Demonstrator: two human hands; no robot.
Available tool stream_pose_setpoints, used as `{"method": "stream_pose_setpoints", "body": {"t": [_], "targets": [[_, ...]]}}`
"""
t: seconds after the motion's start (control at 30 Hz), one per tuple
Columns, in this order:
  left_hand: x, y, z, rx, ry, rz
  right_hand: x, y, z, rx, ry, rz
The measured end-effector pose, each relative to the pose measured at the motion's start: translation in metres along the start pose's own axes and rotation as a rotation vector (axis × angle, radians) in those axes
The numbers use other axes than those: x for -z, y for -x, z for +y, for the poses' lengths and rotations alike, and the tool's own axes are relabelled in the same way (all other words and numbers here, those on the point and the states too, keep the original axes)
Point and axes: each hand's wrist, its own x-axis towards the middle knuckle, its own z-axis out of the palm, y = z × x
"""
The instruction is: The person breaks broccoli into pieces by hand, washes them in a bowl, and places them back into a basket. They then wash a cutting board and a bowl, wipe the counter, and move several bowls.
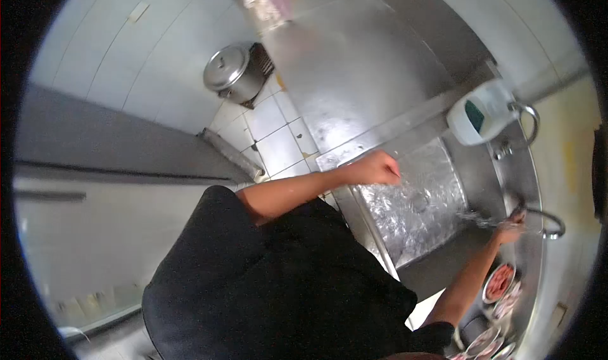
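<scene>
My left hand (380,168) is over the near left part of a steel sink (418,195), its fingers curled closed with nothing showing in them. On the right, my right hand (506,232) is at the outlet end of a curved metal tap (552,224), fingers closed around it and partly hidden. Water (475,219) sprays leftward from that hand into the sink, and the sink floor is wet and rippling.
A white plastic container (484,113) with a green scouring pad hangs by a second tap (529,122). Bowls of raw meat (499,282) stand at lower right. Beyond the steel counter (361,62), a lidded pot (231,71) is near the tiled floor (269,122). A pipe (231,154) lies left.
</scene>
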Motion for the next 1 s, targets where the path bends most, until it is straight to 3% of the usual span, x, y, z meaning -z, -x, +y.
{"method": "stream_pose_setpoints", "body": {"t": [0.07,0.17,0.27,0.3,0.33,0.4,0.43,0.47,0.53,0.6,0.67,0.77,0.83,0.9,0.93,0.97,1.0], "targets": [[0.046,0.036,-0.022,0.120,0.062,0.274,-0.013,-0.002,0.006,0.022,0.037,0.147],[0.113,0.086,-0.094,0.120,-0.029,0.603,-0.004,-0.005,0.006,0.019,-0.040,0.044],[0.163,0.143,-0.155,0.297,-0.591,0.751,0.015,-0.007,0.013,-0.165,-0.130,-0.392],[0.177,0.161,-0.190,0.331,-0.852,0.714,-0.008,0.001,0.039,0.060,-0.059,-0.247],[0.188,0.180,-0.223,0.299,-0.822,0.815,-0.042,0.019,0.080,0.265,0.035,-0.097],[0.211,0.211,-0.259,0.401,-0.759,0.854,0.013,0.082,0.029,-0.014,-0.564,-0.632],[0.220,0.218,-0.270,0.576,-0.705,0.860,0.052,0.115,-0.010,-0.246,-0.763,-0.832],[0.227,0.226,-0.275,0.550,-0.695,0.891,0.058,0.143,-0.006,-0.461,-0.846,-0.981],[0.254,0.226,-0.284,0.589,-0.633,0.957,0.084,0.197,-0.012,-0.717,-0.889,-1.016],[0.273,0.218,-0.295,0.708,-0.531,1.023,0.135,0.243,-0.058,-0.520,-0.535,-0.860],[0.292,0.206,-0.271,0.611,-0.594,0.944,0.185,0.272,-0.101,-0.399,-0.261,-0.777],[0.313,0.195,-0.270,0.620,-0.677,0.826,0.192,0.340,-0.076,-0.114,-0.222,-0.390],[0.335,0.180,-0.308,0.627,-0.808,0.662,0.221,0.363,-0.097,-0.205,-0.282,-0.336],[0.345,0.172,-0.338,0.492,-0.891,0.538,0.272,0.364,-0.146,-0.247,-0.219,-0.278],[0.366,0.165,-0.418,0.396,-0.991,0.433,0.278,0.375,-0.143,-0.289,-0.223,-0.184],[0.366,0.164,-0.407,0.508,-0.893,0.388,0.284,0.386,-0.133,-0.326,-0.218,-0.076],[0.377,0.163,-0.415,0.225,-1.398,-0.058,0.295,0.394,-0.128,-0.560,-0.311,-0.125]]}}
